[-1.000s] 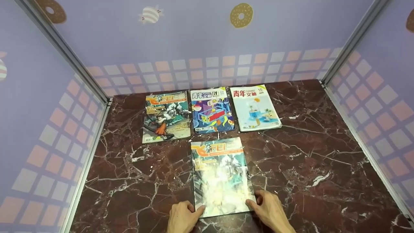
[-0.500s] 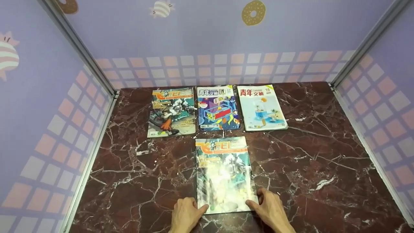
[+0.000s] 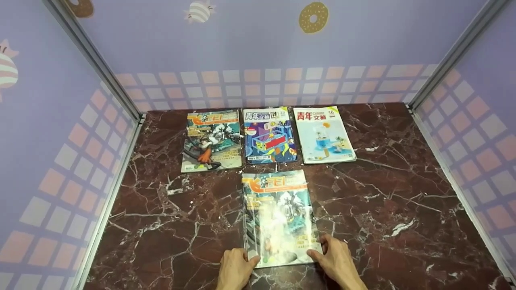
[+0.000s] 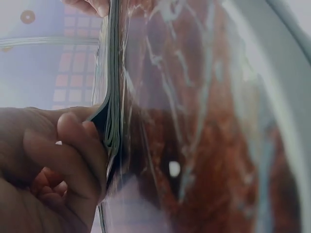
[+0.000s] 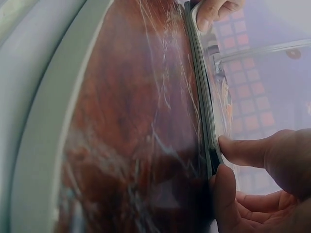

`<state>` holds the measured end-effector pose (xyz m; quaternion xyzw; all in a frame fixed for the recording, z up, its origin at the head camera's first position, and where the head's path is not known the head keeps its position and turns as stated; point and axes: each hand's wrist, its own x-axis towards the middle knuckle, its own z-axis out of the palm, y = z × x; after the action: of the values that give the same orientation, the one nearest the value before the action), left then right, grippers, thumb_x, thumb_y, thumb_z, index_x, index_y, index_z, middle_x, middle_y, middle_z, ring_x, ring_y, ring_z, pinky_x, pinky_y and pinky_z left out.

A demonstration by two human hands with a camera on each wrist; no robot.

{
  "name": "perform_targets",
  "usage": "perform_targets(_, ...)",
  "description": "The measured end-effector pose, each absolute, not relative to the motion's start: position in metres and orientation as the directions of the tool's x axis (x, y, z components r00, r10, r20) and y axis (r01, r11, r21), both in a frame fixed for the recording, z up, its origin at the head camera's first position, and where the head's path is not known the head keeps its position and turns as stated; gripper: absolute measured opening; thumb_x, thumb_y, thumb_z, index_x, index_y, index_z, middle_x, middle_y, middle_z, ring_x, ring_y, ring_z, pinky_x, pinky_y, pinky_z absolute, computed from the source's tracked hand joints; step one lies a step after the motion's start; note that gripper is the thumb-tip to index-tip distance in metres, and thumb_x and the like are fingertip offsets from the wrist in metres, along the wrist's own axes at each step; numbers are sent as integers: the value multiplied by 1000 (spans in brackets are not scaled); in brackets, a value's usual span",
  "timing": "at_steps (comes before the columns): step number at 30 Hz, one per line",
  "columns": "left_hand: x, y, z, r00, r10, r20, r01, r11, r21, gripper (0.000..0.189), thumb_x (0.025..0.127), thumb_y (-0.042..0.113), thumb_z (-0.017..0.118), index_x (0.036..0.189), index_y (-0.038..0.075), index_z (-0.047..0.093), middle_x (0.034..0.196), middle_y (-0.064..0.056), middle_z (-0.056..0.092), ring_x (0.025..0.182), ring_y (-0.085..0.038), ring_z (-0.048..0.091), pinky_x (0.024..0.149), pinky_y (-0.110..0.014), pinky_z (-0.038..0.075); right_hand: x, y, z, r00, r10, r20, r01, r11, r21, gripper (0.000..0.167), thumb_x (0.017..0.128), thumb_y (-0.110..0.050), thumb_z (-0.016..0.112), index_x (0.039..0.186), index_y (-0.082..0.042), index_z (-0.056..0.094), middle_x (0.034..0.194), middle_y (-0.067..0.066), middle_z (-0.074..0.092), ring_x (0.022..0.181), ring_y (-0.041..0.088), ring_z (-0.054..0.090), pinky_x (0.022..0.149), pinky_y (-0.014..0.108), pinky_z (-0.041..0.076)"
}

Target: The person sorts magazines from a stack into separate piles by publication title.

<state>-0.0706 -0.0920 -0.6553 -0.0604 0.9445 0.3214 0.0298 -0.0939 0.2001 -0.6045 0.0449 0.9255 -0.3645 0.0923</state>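
Observation:
A glossy comic magazine point(image 3: 282, 217) lies in front of me, its cover bright with glare. At its lower left corner my left hand point(image 3: 236, 268) grips the edge, thumb over the cover. My right hand point(image 3: 336, 257) pinches the lower right corner, thumb on top and fingers at the side edge. Seen edge-on in the left wrist view, the magazine point(image 4: 112, 73) has several layers, the upper ones bent up near the left hand point(image 4: 73, 155). The right wrist view shows a dark gap between layers beside the right hand's thumb point(image 5: 243, 150).
Behind it, three magazines lie in a row: a matching comic magazine point(image 3: 211, 141), a purple-blue one point(image 3: 270, 137) and a white one point(image 3: 324, 137). They rest on a dark red marbled tabletop point(image 3: 383, 201). Lilac panels point(image 3: 250, 36) enclose the back and sides.
The head view has shifted slightly. Both hands stay at the magazine's lower corners. Glare on the cover has moved, and lettering at its lower right now shows.

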Motion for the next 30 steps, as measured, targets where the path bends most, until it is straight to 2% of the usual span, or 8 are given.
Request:
perform_targets(3,-70,-88,-639,-987,-107,-116,-157,743,651,54,83,29,94,54,23,50,44,10,53,38,1,48,54,-24,49,-94,203,-609,-984,16,-180,137,715,-686,31,85,-26,94,94,-6,71,68,-2,58,58,12,49,60,29,41)
perform_targets(7,-65,-85,-616,-982,-91,-163,-183,635,751,47,86,20,91,58,17,54,40,5,57,28,0,47,43,-23,50,-94,204,-610,-981,19,-192,151,695,-703,29,85,-23,93,92,-6,70,67,-3,59,57,11,51,60,29,43)
perform_targets(10,-62,-84,-607,-974,-58,-220,-211,592,778,42,91,20,88,62,15,58,43,5,60,29,1,48,36,-21,45,-95,204,-610,-976,22,-216,172,683,-710,26,86,-20,92,94,-5,72,68,-1,59,57,13,51,61,30,43)
perform_targets(16,-62,-82,-607,-954,-24,-298,-263,540,799,39,95,20,83,66,14,59,49,7,63,31,2,48,34,-20,42,-96,210,-620,-979,35,-203,175,661,-730,24,88,-14,88,99,1,73,71,1,62,59,13,52,60,30,45)
perform_targets(20,-62,-79,-609,-962,-27,-272,-247,507,826,37,95,15,83,68,12,57,50,6,62,32,2,46,33,-21,41,-95,209,-618,-976,74,-204,201,661,-723,19,87,-12,86,96,-3,71,73,-1,62,59,11,55,59,28,47)
perform_targets(27,-62,-74,-613,-986,-52,-157,-161,498,852,38,93,9,83,68,12,54,49,0,64,31,0,51,32,-18,40,-105,222,-664,-979,93,-184,199,658,-726,18,87,-17,87,88,-15,69,70,-6,62,58,9,54,62,25,46)
perform_targets(30,-62,-73,-613,-987,-46,-151,-154,496,855,42,94,9,83,67,13,51,49,0,63,31,0,50,31,-18,39,-103,222,-661,-983,107,-152,185,644,-742,18,85,-15,86,86,-15,68,70,-5,61,56,7,54,59,24,46)
